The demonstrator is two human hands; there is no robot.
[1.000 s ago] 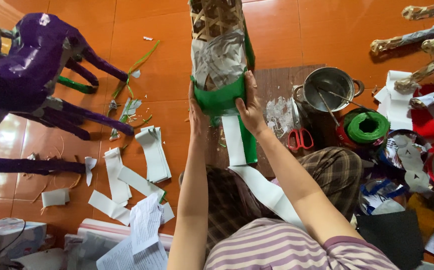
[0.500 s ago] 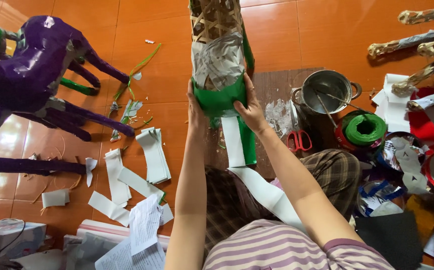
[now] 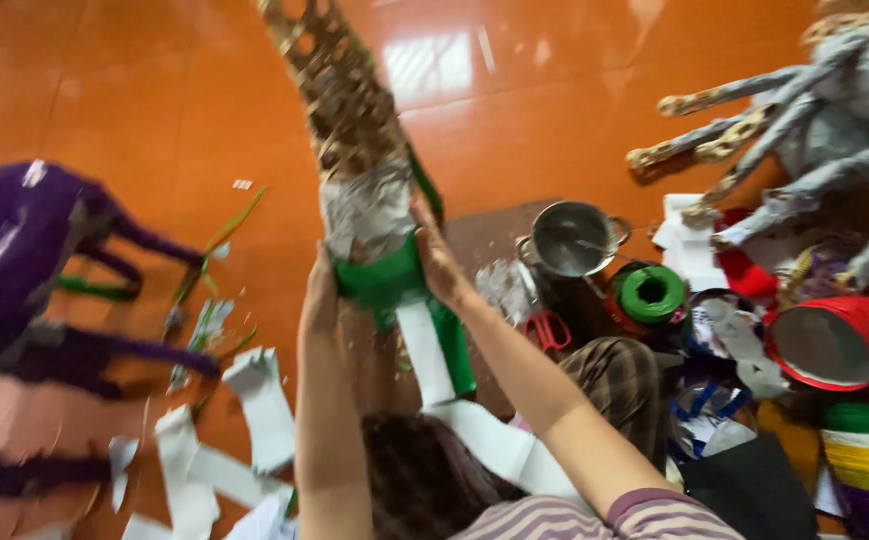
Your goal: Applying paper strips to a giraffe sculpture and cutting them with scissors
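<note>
A tall woven bamboo frame (image 3: 340, 95) rises in front of me, its lower part covered with grey newspaper (image 3: 365, 210) and a band of green paper (image 3: 385, 280). My left hand (image 3: 320, 295) presses the left side of the green band. My right hand (image 3: 437, 262) presses its right side. A long white paper strip (image 3: 430, 355) hangs down from the green band toward my lap. The view is blurred.
A purple paper-covered animal figure (image 3: 25, 250) stands at left, white paper strips (image 3: 255, 400) scattered before it. Right of the frame: a metal pot (image 3: 575, 238), red scissors (image 3: 550, 330), a green tape roll (image 3: 653, 293), a red bucket (image 3: 835, 340), a grey figure (image 3: 835, 110).
The camera has tilted up and swung, so the frame leans left and more floor shows. Both hands stay pressed on the green band.
</note>
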